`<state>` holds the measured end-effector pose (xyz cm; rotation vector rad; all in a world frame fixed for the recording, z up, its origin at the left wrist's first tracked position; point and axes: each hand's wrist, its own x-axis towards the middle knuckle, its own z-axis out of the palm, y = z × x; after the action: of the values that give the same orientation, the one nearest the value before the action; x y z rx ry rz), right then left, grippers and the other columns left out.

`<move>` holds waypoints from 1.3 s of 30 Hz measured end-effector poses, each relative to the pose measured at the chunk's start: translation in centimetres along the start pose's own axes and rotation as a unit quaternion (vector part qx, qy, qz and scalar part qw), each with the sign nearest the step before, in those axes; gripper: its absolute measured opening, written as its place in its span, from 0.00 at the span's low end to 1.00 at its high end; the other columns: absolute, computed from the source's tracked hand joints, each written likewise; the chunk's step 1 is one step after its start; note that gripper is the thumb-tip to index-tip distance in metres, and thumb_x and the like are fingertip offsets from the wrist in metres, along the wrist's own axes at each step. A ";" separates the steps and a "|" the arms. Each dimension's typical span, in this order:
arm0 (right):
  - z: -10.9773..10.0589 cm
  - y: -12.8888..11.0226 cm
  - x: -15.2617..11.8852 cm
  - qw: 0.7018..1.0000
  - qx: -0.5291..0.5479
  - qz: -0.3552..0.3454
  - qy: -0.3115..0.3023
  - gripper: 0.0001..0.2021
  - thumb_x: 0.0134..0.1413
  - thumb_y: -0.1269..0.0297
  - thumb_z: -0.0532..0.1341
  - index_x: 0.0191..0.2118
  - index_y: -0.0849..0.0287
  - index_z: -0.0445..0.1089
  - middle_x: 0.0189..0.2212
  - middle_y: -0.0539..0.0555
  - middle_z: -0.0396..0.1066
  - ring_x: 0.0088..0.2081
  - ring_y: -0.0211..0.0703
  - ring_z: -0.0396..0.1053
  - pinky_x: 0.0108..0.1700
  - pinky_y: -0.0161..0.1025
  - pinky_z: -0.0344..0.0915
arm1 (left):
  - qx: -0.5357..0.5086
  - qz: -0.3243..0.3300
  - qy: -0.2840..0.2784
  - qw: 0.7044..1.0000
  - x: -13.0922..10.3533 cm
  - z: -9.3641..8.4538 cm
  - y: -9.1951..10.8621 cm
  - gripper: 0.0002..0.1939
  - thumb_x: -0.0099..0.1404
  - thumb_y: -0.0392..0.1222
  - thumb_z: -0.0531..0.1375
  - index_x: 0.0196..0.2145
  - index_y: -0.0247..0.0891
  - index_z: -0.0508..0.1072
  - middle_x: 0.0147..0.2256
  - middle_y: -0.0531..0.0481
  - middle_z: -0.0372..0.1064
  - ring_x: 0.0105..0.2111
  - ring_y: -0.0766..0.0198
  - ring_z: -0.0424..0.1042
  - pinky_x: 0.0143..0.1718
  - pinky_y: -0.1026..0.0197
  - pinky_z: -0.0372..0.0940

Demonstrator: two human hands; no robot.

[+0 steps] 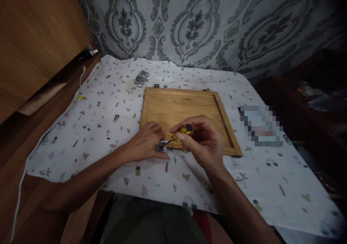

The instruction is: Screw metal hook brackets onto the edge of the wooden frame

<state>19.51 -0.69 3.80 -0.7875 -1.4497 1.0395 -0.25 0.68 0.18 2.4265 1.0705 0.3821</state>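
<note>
From where I stand, the person's two bare hands are at the near edge of a framed wooden panel [181,105], which lies flat on a worktop [119,99] spread with a white printed cloth. The left hand [146,142] is at the panel's near-left part, its grip closed on a small metal fitting [161,146], with the fingers over it and the thumb on the near side. That fitting sits at the panel's near edge; I can't tell whether it is fastened there. The right hand [207,142] has its grip closed on a yellow-and-black screwdriver [186,129], thumb and fingers around the handle. The screwdriver slants down to the left, its shaft reaching the fitting, though the exact point of contact is too small to make out. Two small dark pieces show at the panel's far edge, one toward the left [156,86] and one toward the right [206,90]. Beyond the panel's far-left corner lies a cluster of grey metal parts [141,78]. Well to the right of the panel is a pixelated object [260,126] I can't identify. A pale cord [40,139] trails down the left side, and a patterned curtain [195,30] hangs behind the worktop.
</note>
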 end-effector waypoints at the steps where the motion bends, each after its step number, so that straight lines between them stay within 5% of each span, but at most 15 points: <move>1: 0.0 -0.3 -0.1 1.000 -0.005 -0.009 0.003 0.13 0.55 0.55 0.75 0.38 0.54 0.74 0.31 0.49 0.81 0.15 0.30 0.63 0.14 0.29 0.62 | 0.004 0.001 0.000 1.000 0.0 -0.1 0.0 0.27 0.64 0.67 0.68 0.44 0.39 0.76 0.41 0.45 0.70 0.47 0.48 0.67 0.50 0.47 0.64; 9: -0.3 -1.0 -0.9 0.991 -0.069 -0.064 0.093 0.09 0.61 0.56 0.71 0.42 0.53 0.78 0.31 0.49 0.81 0.17 0.31 0.65 0.15 0.30 0.65 | 0.019 -0.010 -0.006 1.000 0.3 -0.2 0.3 0.28 0.58 0.66 0.72 0.33 0.38 0.70 0.38 0.47 0.68 0.44 0.51 0.67 0.47 0.52 0.63; 18: -0.5 0.4 -0.8 0.992 -0.068 -0.071 0.074 0.05 0.61 0.64 0.71 0.43 0.52 0.78 0.33 0.47 0.81 0.18 0.29 0.67 0.18 0.27 0.66 | 0.027 -0.019 -0.012 0.999 0.3 -0.3 0.4 0.27 0.59 0.63 0.73 0.32 0.38 0.69 0.37 0.48 0.68 0.44 0.51 0.67 0.47 0.51 0.63; 32: -0.5 1.0 -0.8 0.993 -0.082 -0.075 0.050 0.06 0.63 0.60 0.70 0.43 0.54 0.76 0.32 0.48 0.79 0.17 0.29 0.65 0.17 0.27 0.66 | 0.029 0.006 0.009 1.000 0.2 -0.1 0.2 0.25 0.61 0.63 0.71 0.34 0.39 0.71 0.38 0.48 0.69 0.44 0.51 0.67 0.48 0.51 0.64; 39: -1.3 0.7 -0.5 0.994 -0.063 -0.074 -0.050 0.15 0.70 0.59 0.64 0.59 0.50 0.74 0.41 0.52 0.82 0.20 0.32 0.74 0.24 0.32 0.76 | 0.037 0.005 0.005 0.999 0.2 0.0 0.1 0.27 0.59 0.64 0.72 0.36 0.38 0.73 0.37 0.48 0.69 0.43 0.51 0.67 0.47 0.51 0.63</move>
<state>20.84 -0.62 2.96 -0.7130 -1.6470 0.8925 -0.07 0.79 0.28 2.4969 1.0956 0.3639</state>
